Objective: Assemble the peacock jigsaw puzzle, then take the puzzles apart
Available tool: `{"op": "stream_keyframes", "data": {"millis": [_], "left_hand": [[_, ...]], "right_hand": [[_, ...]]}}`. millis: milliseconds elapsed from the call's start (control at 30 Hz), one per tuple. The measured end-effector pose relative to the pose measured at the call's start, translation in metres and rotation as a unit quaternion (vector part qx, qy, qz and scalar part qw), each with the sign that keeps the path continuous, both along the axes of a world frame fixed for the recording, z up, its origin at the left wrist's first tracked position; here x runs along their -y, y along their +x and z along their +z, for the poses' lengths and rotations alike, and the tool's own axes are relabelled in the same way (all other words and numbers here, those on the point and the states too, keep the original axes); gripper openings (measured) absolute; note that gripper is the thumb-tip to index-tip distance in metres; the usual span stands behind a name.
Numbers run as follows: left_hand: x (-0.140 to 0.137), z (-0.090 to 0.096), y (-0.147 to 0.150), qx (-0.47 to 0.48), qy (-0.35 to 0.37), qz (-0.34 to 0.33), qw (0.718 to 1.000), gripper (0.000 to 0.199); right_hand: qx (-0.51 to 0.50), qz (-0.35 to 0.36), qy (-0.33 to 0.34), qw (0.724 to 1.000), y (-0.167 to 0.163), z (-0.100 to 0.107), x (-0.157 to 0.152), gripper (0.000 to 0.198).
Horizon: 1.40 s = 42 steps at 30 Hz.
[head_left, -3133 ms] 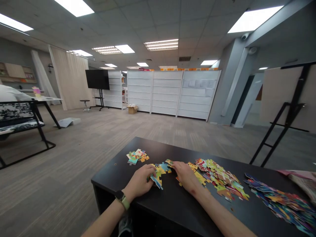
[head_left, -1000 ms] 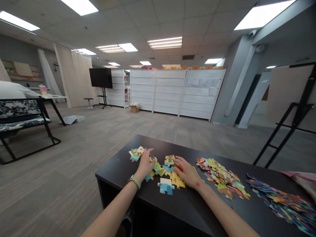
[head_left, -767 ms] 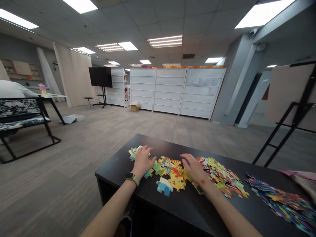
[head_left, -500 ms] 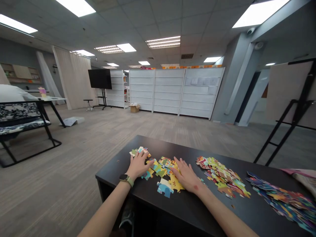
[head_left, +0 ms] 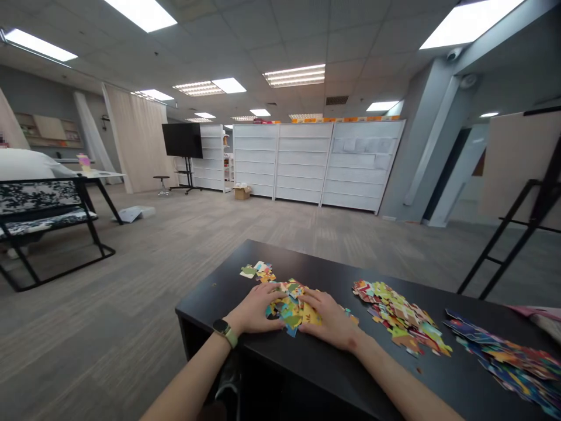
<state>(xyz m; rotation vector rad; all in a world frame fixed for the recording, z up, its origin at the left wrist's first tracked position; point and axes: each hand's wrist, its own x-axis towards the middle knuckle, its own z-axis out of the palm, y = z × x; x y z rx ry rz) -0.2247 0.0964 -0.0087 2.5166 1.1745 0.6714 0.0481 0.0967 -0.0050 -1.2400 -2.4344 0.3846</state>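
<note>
My left hand (head_left: 259, 308), with a watch on its wrist, curves around the left side of a small heap of yellow, green and blue jigsaw puzzle pieces (head_left: 291, 304). From the opposite side my right hand (head_left: 329, 318) lies against the same heap, fingers bent over its edge. Thumb and fingers of both hands are apart, and some pieces are hidden under them. A small cluster of puzzle pieces (head_left: 259, 271) lies just beyond my left fingertips. A few pieces (head_left: 352, 316) show beyond my right hand.
On the black table (head_left: 307, 365), a larger pile of puzzle pieces (head_left: 401, 316) lies to the right. Farther right are stacks of dark blue and orange pieces (head_left: 511, 359). A black easel stand (head_left: 517, 234) rises past the table; a patterned chair (head_left: 48, 202) stands at left.
Both hands have moved closer together, drawing the loose pieces between them into a tighter heap. My left hand has come off the small far-left cluster. The view has shifted slightly.
</note>
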Motion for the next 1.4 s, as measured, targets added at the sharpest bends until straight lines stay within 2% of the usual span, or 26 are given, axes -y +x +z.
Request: {"op": "stream_keyframes", "data": {"millis": [67, 133, 233, 367, 500, 567, 600, 633, 700, 733, 833, 900, 1033, 1167, 1300, 1400], "left_hand": [[0.004, 0.001, 0.007, 0.009, 0.004, -0.013, 1.000, 0.067], [0.006, 0.002, 0.016, 0.012, 0.000, -0.027, 1.000, 0.079], [0.006, 0.001, 0.030, 0.033, -0.004, -0.050, 0.998, 0.101], [0.006, 0.000, 0.040, 0.072, -0.004, -0.070, 0.995, 0.110], [0.003, 0.005, 0.028, 0.097, 0.022, -0.068, 0.993, 0.099], [-0.006, 0.009, 0.015, 0.106, 0.051, -0.020, 0.993, 0.079], [-0.014, 0.010, 0.008, 0.103, 0.062, 0.026, 0.992, 0.071], [-0.023, 0.011, 0.000, 0.091, 0.065, 0.081, 0.990, 0.066], [-0.043, 0.008, -0.012, 0.042, 0.034, 0.189, 0.980, 0.077], [-0.053, 0.005, -0.016, 0.019, 0.002, 0.214, 0.977, 0.083], [-0.069, -0.006, -0.020, -0.011, -0.052, 0.192, 0.980, 0.086], [-0.068, -0.011, -0.019, -0.009, -0.048, 0.150, 0.988, 0.084], [-0.053, -0.012, -0.020, -0.013, -0.026, 0.073, 0.997, 0.094], [-0.041, -0.009, -0.023, -0.027, -0.012, 0.062, 0.998, 0.103], [-0.029, -0.007, -0.020, -0.015, 0.004, 0.058, 0.998, 0.088], [-0.018, -0.007, -0.013, -0.012, 0.003, 0.064, 0.998, 0.081]], "right_hand": [[-0.064, -0.023, 0.029, 0.997, -0.002, -0.005, -0.008, 0.062], [-0.113, -0.052, 0.048, 0.991, -0.002, -0.010, -0.017, 0.056], [-0.137, -0.078, 0.061, 0.986, -0.007, -0.015, -0.031, 0.045], [-0.165, -0.098, 0.067, 0.979, -0.019, -0.016, -0.050, 0.042], [-0.172, -0.083, 0.043, 0.981, -0.019, -0.007, -0.064, 0.042], [-0.162, -0.078, 0.037, 0.983, -0.008, -0.002, -0.063, 0.043], [-0.155, -0.080, 0.036, 0.984, -0.002, -0.001, -0.059, 0.044], [-0.143, -0.085, 0.031, 0.986, 0.005, 0.000, -0.054, 0.047], [-0.091, -0.089, 0.003, 0.992, 0.014, -0.002, -0.037, 0.061], [-0.050, -0.086, -0.016, 0.995, 0.016, -0.003, -0.028, 0.072], [0.073, -0.057, -0.040, 0.995, 0.006, -0.006, -0.005, 0.105], [0.099, -0.048, -0.034, 0.993, -0.006, -0.007, 0.001, 0.111], [0.068, -0.062, -0.008, 0.996, -0.023, -0.007, -0.008, 0.087], [-0.007, -0.069, 0.038, 0.997, -0.028, -0.009, -0.020, 0.057], [-0.044, -0.103, 0.058, 0.992, -0.030, -0.008, -0.031, 0.027], [-0.069, -0.112, 0.067, 0.989, -0.034, -0.009, -0.039, 0.021]]}}
